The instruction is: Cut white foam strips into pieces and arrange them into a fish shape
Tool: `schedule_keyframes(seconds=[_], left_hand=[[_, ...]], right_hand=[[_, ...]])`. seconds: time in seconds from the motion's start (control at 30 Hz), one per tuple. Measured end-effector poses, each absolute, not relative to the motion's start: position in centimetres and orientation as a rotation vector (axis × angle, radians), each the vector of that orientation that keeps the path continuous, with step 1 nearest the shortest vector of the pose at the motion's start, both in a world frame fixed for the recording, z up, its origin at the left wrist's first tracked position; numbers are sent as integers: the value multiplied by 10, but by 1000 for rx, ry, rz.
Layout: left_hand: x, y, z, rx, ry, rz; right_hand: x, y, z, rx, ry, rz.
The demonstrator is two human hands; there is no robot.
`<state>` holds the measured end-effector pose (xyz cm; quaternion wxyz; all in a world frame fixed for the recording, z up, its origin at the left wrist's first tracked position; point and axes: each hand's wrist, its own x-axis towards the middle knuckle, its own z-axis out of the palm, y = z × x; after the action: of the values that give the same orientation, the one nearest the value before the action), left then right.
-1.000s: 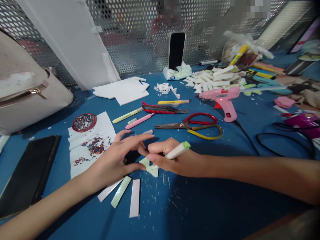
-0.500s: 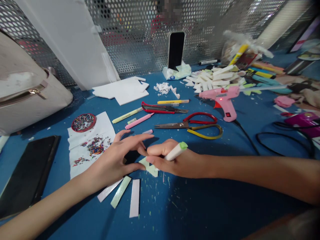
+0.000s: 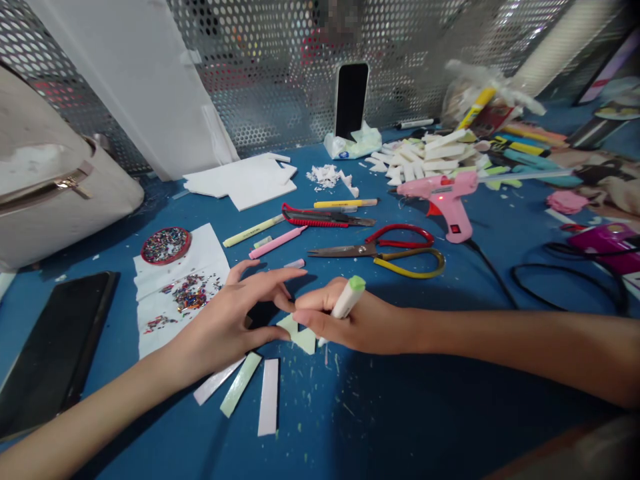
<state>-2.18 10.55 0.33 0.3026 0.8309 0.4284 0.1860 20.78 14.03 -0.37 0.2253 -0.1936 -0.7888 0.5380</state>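
My right hand [image 3: 357,320] is closed around a white marker [image 3: 345,303] with a green end pointing up. The marker's lower end comes out below my fingers, at the right edge of a small pale green cut piece [image 3: 304,340], maybe foam board. My left hand [image 3: 250,307] pinches that piece's left side between thumb and fingertips, holding it against the table. Part of the piece is hidden under both hands. Just below my left hand lie a pale green strip [image 3: 241,385] and two whitish-pink strips, one of them [image 3: 269,397] fully visible.
Beyond my hands lie scissors [image 3: 370,250], a red utility knife [image 3: 320,217] and several pens. A pink glue gun [image 3: 453,200] with a cord stands right. Sequins lie on white paper [image 3: 213,243] at left, near a black phone [image 3: 55,347]. Foam strips [image 3: 435,157] are piled behind.
The marker's green end has swung a little left, so the marker stands steeper. Its lower end now shows at the piece's right edge. My left hand stays nearly still.
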Motion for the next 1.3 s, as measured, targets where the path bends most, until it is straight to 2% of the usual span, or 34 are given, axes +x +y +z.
schedule_keyframes(seconds=[0.43, 1.3], left_hand=[[-21, 106, 4, 2211, 1123, 490], [-23, 106, 0, 2249, 1133, 494]], right_hand=[[210, 142, -2, -542, -2221, 1422], [208, 144, -1, -643, -2116, 1516]])
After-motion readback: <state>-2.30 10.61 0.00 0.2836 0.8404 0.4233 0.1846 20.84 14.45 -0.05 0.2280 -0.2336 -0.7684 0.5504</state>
